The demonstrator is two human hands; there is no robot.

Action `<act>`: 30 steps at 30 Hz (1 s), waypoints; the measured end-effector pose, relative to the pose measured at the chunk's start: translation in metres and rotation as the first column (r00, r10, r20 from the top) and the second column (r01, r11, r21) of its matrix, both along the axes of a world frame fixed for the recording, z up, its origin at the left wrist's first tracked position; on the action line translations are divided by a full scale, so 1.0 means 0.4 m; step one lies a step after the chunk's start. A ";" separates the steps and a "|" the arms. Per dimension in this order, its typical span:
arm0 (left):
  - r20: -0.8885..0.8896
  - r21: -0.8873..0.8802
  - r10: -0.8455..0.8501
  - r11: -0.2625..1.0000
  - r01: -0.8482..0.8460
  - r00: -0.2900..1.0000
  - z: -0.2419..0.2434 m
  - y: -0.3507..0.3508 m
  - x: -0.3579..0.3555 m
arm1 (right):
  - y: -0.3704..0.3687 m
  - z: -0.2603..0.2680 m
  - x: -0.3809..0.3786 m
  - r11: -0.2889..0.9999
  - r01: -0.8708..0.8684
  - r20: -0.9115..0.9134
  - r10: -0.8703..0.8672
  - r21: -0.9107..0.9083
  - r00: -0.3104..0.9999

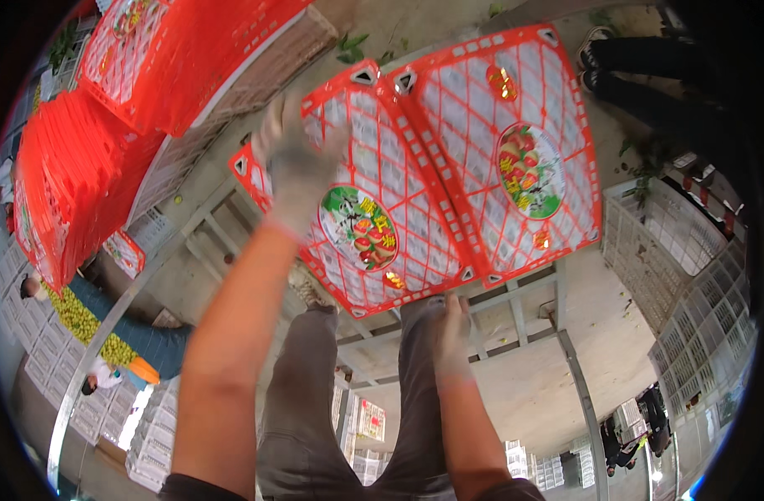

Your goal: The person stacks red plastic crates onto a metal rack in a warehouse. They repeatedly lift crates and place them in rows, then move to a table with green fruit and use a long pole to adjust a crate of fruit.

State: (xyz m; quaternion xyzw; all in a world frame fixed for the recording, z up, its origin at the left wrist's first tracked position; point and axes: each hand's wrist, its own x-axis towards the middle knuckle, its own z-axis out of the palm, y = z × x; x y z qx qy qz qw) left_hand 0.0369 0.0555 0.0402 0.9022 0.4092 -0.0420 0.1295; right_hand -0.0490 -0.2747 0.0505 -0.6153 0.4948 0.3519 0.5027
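Observation:
Two red plastic mesh lids with oval fruit-picture labels lie side by side before me, the left lid (413,216) and the right lid (469,131), with a narrow gap between them. White slatted surfaces show through their mesh. My left hand (303,169), in a pale glove with a dark patch, is over the left lid's outer side, fingers apart and blurred by motion. Whether it touches the lid is unclear. My right hand (452,338), also pale-gloved and blurred, is just below the lids' near edge, in front of my trouser leg; its grip cannot be made out.
Tall stacks of red lids (75,181) stand at the left. A metal frame (519,313) runs beneath the lids. White plastic crates (645,244) are at the right, near another person's legs (651,75). Green fruit (84,319) and more people are at the lower left.

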 end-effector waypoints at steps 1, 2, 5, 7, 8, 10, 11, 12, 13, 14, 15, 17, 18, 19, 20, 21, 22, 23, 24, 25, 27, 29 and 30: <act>-0.087 -0.047 0.047 0.998 -0.052 0.995 0.037 -0.048 -0.040 | 0.002 0.023 0.041 0.920 -0.344 0.255 0.384 -0.189 0.887; -0.132 -0.081 -0.011 0.997 0.000 0.991 0.074 -0.096 -0.081 | 0.001 0.058 0.084 0.698 -0.550 0.370 0.713 -0.459 0.596; -0.361 -0.248 -0.134 0.968 0.044 0.923 0.138 -0.192 -0.150 | 0.034 0.085 0.291 0.167 -0.543 0.148 0.986 -0.823 0.078; -0.456 -0.300 -0.177 0.953 0.036 0.872 0.134 -0.213 -0.152 | 0.065 0.063 0.434 0.055 -0.463 0.100 0.992 -0.885 -0.073; -0.487 -0.304 -0.182 0.952 0.030 0.854 0.128 -0.216 -0.147 | 0.082 0.046 0.490 -0.017 -0.445 0.041 0.992 -0.895 -0.122; -0.518 -0.324 -0.170 0.946 -0.009 0.838 0.111 -0.216 -0.135 | 0.117 0.014 0.554 -0.155 -0.480 -0.091 0.984 -0.864 -0.154; -0.544 -0.324 -0.179 0.946 -0.009 0.820 0.106 -0.215 -0.133 | 0.133 0.000 0.576 -0.228 -0.520 -0.169 0.973 -0.823 -0.159; -0.533 -0.322 -0.178 0.947 -0.004 0.827 0.103 -0.214 -0.133 | 0.142 -0.006 0.588 -0.259 -0.540 -0.190 0.965 -0.801 -0.181; -0.543 -0.328 -0.174 0.945 -0.017 0.822 0.101 -0.214 -0.136 | 0.150 -0.009 0.594 -0.303 -0.577 -0.254 0.953 -0.759 -0.168; -0.513 -0.319 -0.169 0.948 -0.005 0.841 0.098 -0.214 -0.138 | 0.154 -0.010 0.599 -0.311 -0.592 -0.263 0.950 -0.744 -0.169; -0.505 -0.321 -0.160 0.947 -0.013 0.848 0.096 -0.216 -0.142 | 0.156 -0.009 0.599 -0.334 -0.619 -0.299 0.940 -0.711 -0.165; -0.485 -0.317 -0.147 0.948 -0.016 0.862 0.090 -0.217 -0.147 | 0.155 -0.009 0.601 -0.348 -0.615 -0.294 0.936 -0.708 -0.191; -0.473 -0.313 -0.145 0.950 -0.013 0.869 0.087 -0.217 -0.149 | 0.154 -0.011 0.602 -0.353 -0.610 -0.292 0.935 -0.710 -0.201; -0.451 -0.319 -0.141 0.948 -0.012 0.881 0.085 -0.216 -0.149 | 0.152 -0.013 0.604 -0.345 -0.594 -0.271 0.939 -0.726 -0.214; -0.450 -0.320 -0.155 0.947 0.004 0.880 0.083 -0.212 -0.150 | 0.151 -0.017 0.604 -0.331 -0.586 -0.252 0.943 -0.739 -0.215; -0.448 -0.322 -0.159 0.947 0.007 0.880 0.082 -0.210 -0.149 | 0.150 -0.021 0.604 -0.358 -0.606 -0.286 0.933 -0.710 -0.216; -0.440 -0.323 -0.163 0.946 0.014 0.883 0.081 -0.205 -0.147 | 0.150 -0.024 0.605 -0.363 -0.602 -0.290 0.932 -0.711 -0.219; -0.452 -0.337 -0.170 0.942 0.009 0.876 0.084 -0.201 -0.148 | 0.152 -0.024 0.607 -0.369 -0.602 -0.297 0.929 -0.708 -0.220; -0.462 -0.330 -0.177 0.944 0.017 0.869 0.087 -0.199 -0.147 | 0.155 -0.022 0.611 -0.345 -0.646 -0.285 0.937 -0.681 -0.201; -0.421 -0.304 -0.179 0.952 0.048 0.889 0.091 -0.193 -0.149 | 0.160 -0.016 0.616 -0.330 -0.623 -0.252 0.944 -0.709 -0.212; -0.411 -0.325 -0.222 0.942 0.085 0.884 0.105 -0.181 -0.161 | 0.167 0.008 0.610 -0.318 -0.646 -0.243 0.948 -0.694 -0.205; -0.313 -0.323 -0.188 0.943 0.081 0.931 0.120 -0.160 -0.180 | 0.168 0.041 0.570 -0.256 -0.533 -0.130 0.956 -0.807 -0.264; -0.269 -0.315 -0.174 0.945 0.084 0.947 0.122 -0.138 -0.190 | 0.163 0.059 0.530 -0.163 -0.472 -0.031 0.961 -0.866 -0.274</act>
